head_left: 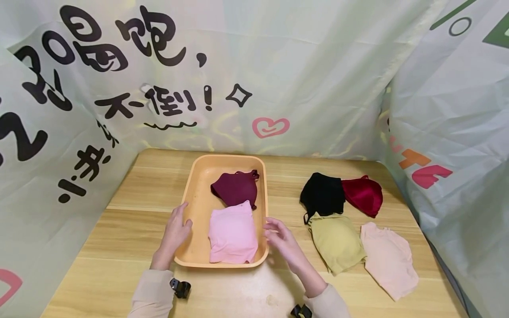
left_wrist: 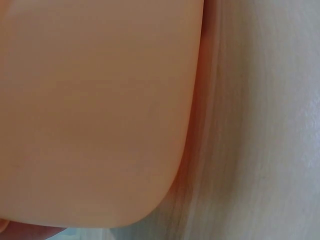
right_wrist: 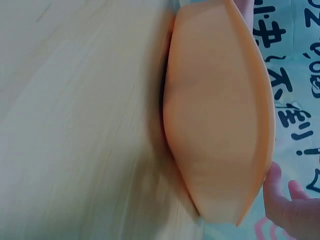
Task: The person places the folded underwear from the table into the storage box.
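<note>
An orange plastic tray (head_left: 200, 176) stands on the wooden table. Inside it, a folded burgundy bra (head_left: 235, 187) with a dark strap lies at the back, and a folded pink fabric garment (head_left: 233, 234) lies in front, overlapping its edge. My left hand (head_left: 175, 232) is at the tray's left rim, thumb over the inside and fingers along the edge. At the right rim my right hand (head_left: 284, 243) has loosely bent fingers, their tips right at the edge. In the right wrist view, the thumb (right_wrist: 273, 185) meets the tray's rim. Neither hand holds a garment.
Right of the tray lie a black folded bra (head_left: 323, 194), a shiny red one (head_left: 363, 194), a yellow-green one (head_left: 338, 243) and a pale pink garment (head_left: 389, 258), close together. Printed cloth (head_left: 318, 88) hangs behind and at both sides of the table (head_left: 119, 247).
</note>
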A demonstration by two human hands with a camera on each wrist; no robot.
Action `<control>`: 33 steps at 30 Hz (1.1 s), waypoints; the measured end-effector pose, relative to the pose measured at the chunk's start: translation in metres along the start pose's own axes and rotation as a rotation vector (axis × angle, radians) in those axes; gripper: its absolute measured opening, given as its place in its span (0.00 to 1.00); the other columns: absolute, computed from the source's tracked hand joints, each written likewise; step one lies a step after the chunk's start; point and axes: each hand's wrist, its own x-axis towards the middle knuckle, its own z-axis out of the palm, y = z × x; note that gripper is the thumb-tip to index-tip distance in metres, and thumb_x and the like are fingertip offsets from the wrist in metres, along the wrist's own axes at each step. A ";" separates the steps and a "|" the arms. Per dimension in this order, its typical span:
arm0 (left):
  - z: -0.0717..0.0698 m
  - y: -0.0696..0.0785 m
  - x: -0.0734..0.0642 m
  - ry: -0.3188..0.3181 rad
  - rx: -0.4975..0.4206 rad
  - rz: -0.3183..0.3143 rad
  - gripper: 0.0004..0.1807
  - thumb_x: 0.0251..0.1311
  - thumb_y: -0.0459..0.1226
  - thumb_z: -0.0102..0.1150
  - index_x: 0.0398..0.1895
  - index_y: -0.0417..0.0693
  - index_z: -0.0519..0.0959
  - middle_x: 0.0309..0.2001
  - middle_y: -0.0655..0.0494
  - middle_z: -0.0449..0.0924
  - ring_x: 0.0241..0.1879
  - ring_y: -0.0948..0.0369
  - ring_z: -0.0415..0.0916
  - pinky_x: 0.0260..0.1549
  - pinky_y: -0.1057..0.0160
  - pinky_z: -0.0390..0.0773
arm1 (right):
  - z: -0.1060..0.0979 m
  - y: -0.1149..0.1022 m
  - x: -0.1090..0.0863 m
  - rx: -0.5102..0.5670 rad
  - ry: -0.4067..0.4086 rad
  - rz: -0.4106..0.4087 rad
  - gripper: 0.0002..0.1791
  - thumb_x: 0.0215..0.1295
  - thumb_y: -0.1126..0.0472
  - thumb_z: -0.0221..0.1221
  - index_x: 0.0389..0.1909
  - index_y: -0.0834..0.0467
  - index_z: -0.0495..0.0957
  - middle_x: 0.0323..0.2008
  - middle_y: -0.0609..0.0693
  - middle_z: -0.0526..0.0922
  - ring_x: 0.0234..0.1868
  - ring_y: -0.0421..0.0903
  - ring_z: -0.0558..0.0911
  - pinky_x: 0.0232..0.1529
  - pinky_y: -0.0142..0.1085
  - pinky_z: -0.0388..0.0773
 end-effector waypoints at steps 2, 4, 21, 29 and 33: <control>0.000 -0.001 0.000 0.001 0.002 0.012 0.31 0.58 0.28 0.45 0.65 0.30 0.51 0.64 0.29 0.51 0.62 0.34 0.51 0.58 0.38 0.58 | -0.004 0.001 -0.001 -0.007 0.029 -0.004 0.27 0.60 0.65 0.53 0.59 0.69 0.61 0.52 0.68 0.70 0.49 0.56 0.74 0.53 0.49 0.72; 0.000 -0.001 -0.001 0.003 0.003 0.022 0.31 0.58 0.27 0.45 0.65 0.29 0.52 0.63 0.28 0.52 0.62 0.34 0.51 0.58 0.38 0.58 | -0.009 0.001 -0.002 -0.027 0.054 -0.016 0.26 0.61 0.65 0.52 0.59 0.69 0.62 0.51 0.67 0.70 0.48 0.54 0.75 0.53 0.50 0.72; 0.000 -0.001 -0.001 0.004 0.005 -0.005 0.31 0.57 0.28 0.45 0.65 0.30 0.52 0.64 0.29 0.52 0.62 0.35 0.51 0.59 0.38 0.56 | -0.049 -0.002 -0.018 -0.198 0.184 -0.086 0.20 0.64 0.65 0.51 0.57 0.66 0.66 0.51 0.65 0.72 0.48 0.46 0.75 0.48 0.27 0.71; 0.000 0.000 -0.001 0.013 0.009 0.010 0.32 0.57 0.29 0.46 0.65 0.30 0.52 0.63 0.29 0.52 0.62 0.35 0.52 0.59 0.38 0.57 | -0.066 0.008 -0.027 -0.271 0.213 -0.104 0.20 0.65 0.65 0.50 0.56 0.69 0.66 0.50 0.66 0.73 0.43 0.31 0.73 0.47 0.25 0.72; 0.000 0.001 -0.001 0.025 0.020 0.017 0.32 0.56 0.29 0.46 0.65 0.30 0.53 0.63 0.28 0.53 0.61 0.34 0.53 0.58 0.38 0.58 | -0.076 0.010 -0.028 -0.328 0.256 -0.096 0.21 0.65 0.65 0.50 0.57 0.69 0.66 0.51 0.65 0.73 0.46 0.36 0.74 0.46 0.24 0.71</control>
